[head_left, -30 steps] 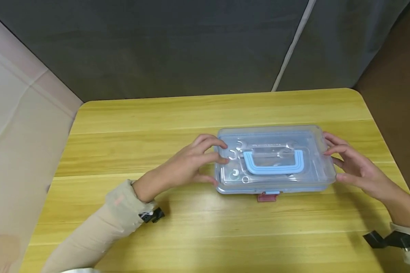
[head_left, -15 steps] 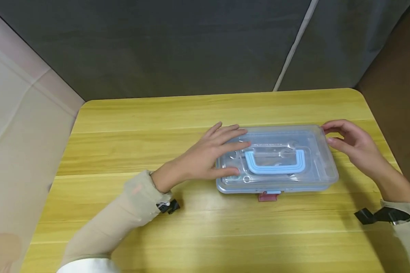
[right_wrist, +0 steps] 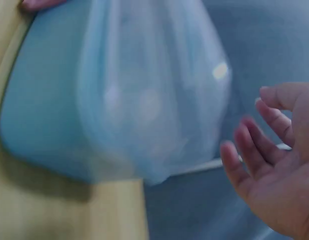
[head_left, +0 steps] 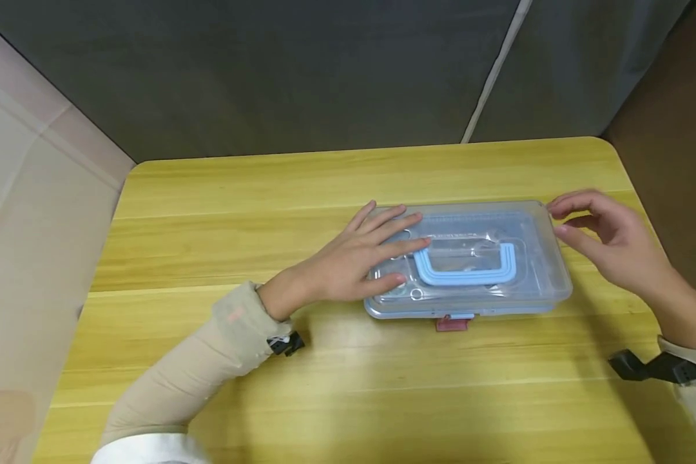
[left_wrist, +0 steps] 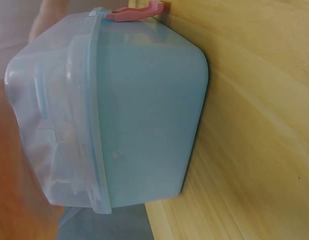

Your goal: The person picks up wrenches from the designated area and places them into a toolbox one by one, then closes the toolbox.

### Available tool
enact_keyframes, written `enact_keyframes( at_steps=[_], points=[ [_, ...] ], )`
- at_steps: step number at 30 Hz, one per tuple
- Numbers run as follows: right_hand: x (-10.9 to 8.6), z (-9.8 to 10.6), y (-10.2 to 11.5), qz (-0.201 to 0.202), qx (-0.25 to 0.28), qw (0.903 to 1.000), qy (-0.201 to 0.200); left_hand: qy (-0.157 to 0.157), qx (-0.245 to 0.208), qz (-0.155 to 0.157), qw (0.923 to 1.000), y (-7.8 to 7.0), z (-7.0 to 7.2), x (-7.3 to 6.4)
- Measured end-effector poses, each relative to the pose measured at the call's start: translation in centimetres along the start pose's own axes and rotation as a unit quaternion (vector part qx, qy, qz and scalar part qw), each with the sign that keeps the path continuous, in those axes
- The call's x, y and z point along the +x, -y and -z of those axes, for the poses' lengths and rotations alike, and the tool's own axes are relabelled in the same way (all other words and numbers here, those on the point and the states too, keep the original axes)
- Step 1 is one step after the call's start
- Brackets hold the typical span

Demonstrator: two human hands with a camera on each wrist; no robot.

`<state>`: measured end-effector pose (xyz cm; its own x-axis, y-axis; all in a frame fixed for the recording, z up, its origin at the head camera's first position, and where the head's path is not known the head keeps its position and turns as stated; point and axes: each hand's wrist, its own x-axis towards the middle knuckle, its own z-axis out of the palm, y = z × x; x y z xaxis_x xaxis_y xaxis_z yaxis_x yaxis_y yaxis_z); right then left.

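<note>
A tool box (head_left: 470,299) with a pale blue base and a clear lid (head_left: 533,258) sits shut at the table's right half. Wrenches show through the lid, under a light blue handle (head_left: 466,277). At the front, a pink latch (left_wrist: 137,12) juts outward from the rim. My left hand (head_left: 354,261) lies on the lid's left part, fingers spread and straight, fingertips near the handle. Beside the box's far right corner is my right hand (head_left: 615,245), fingers loosely bent. The right wrist view has that hand (right_wrist: 274,155) a little apart from the lid, holding nothing.
The box stands on a yellow wood-grain table (head_left: 325,399). Behind the table rises a dark grey curtain (head_left: 296,77) with a pale strip. A whitish panel (head_left: 35,225) borders the left side and a brown one (head_left: 673,129) the right.
My left hand has slid from the box's left end onto the lid and flattened out. My right hand has moved from the right side up to the far right corner. The box has stayed put.
</note>
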<state>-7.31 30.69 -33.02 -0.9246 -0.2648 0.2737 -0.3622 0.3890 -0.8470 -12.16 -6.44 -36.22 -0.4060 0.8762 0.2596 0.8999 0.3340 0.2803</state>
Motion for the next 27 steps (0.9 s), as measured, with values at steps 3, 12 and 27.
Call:
enact_keyframes(
  at_steps=[3,12,27],
  points=[
    [-0.6,-0.2,2.1,0.032,0.036,0.9983,0.033,-0.003,0.001,-0.001,1.0,-0.1,0.0,-0.1],
    [-2.8,-2.1,6.1,0.09,0.081,0.9477,0.295,-0.01,0.004,-0.001,0.9999,-0.2,-0.1,-0.2],
    [-6.9,-6.6,0.6,-0.068,0.02,0.8991,0.432,-0.019,-0.008,-0.005,0.9998,-0.5,-0.5,-0.1]
  ],
)
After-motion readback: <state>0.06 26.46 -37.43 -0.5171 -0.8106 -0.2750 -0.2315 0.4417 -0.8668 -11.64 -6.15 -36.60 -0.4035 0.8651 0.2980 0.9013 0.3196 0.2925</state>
